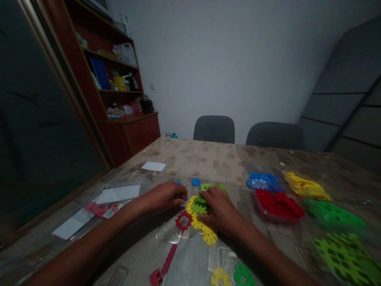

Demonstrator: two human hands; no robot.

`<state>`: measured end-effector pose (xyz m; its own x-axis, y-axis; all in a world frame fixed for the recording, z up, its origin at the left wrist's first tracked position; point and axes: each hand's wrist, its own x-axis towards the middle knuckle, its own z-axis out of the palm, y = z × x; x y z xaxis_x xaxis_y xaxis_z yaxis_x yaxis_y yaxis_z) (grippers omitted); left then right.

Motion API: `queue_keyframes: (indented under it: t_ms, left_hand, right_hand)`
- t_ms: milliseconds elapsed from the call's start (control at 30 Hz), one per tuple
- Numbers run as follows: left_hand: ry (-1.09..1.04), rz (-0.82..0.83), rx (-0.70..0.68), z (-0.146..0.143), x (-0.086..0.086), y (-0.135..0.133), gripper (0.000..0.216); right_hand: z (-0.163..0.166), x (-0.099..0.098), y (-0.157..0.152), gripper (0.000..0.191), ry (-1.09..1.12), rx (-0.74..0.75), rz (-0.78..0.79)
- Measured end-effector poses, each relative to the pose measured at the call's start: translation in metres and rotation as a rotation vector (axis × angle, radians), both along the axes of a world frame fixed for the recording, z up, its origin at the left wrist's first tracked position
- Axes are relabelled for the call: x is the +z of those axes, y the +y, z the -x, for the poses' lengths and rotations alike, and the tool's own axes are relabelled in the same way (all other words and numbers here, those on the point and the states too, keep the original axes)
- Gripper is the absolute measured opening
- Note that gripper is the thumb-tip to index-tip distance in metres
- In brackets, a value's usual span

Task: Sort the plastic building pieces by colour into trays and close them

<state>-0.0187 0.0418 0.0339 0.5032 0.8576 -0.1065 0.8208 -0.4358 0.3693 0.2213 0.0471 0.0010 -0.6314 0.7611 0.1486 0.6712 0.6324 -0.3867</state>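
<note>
The right hand [218,208] holds the joined yellow, green and red notched plastic discs [196,208] between thumb and fingers, near the patterned table's [208,159] near edge. The left hand [166,196] lies curled beside them, its grip impossible to tell; pinning the discs flat likely keeps notches aligned

The discs [198,206] under the fingers of the right hand [218,208] look like smooth, slightly shiny plastic, and so does the red ring [183,221] just beside its thumb. The table [208,159] beyond the fingertips has a glossy clear cover over a stone-like pattern. The sheet [153,166] beyond the fingers of the left hand [166,196] looks like matt paper.
</note>
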Motion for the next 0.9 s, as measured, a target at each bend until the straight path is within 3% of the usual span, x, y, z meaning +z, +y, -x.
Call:
queue_keyframes:
  t_ms: [333,900]
  left_hand:
    - [0.017,0.006,-0.006,-0.0025,-0.0012,-0.0004,0.018]
    - [0.011,0.005,-0.029,-0.0063,0.0022,-0.0028,0.015]
  right_hand:
    - [-0.0005,0.0053,-0.0025,0.046,-0.074,0.038,0.011]
    - [0.0013,0.006,-0.0077,0.061,-0.053,0.029,0.02]
